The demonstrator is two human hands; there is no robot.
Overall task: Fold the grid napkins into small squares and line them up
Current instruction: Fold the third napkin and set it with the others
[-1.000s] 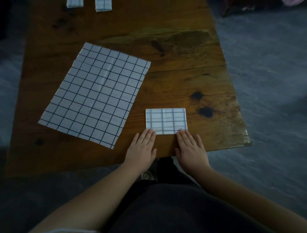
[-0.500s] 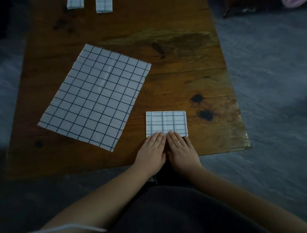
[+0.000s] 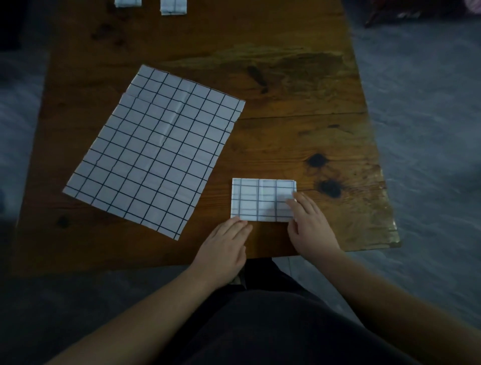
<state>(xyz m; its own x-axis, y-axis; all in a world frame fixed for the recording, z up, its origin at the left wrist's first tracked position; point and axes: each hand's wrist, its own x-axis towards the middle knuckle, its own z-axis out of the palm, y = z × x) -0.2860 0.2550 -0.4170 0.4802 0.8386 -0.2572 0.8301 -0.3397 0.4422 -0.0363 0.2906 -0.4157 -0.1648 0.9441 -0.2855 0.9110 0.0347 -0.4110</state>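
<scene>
Head cam: the half-folded napkin (image 3: 260, 199) sits right in front of both hands, close to the table's (image 3: 299, 86) near edge. Left hand (image 3: 223, 247) is flat, fingers together, tips touching its near left corner. Right hand (image 3: 309, 229) lies over the napkin's right edge, thumb by the near corner. It's blurry, so I can't tell if it's actually pinching. Out past the left hand lies the unfolded napkin (image 3: 153, 148), flat. Way ahead of both hands sit a folded square (image 3: 173, 7) and a second folded square (image 3: 128, 2).
</scene>
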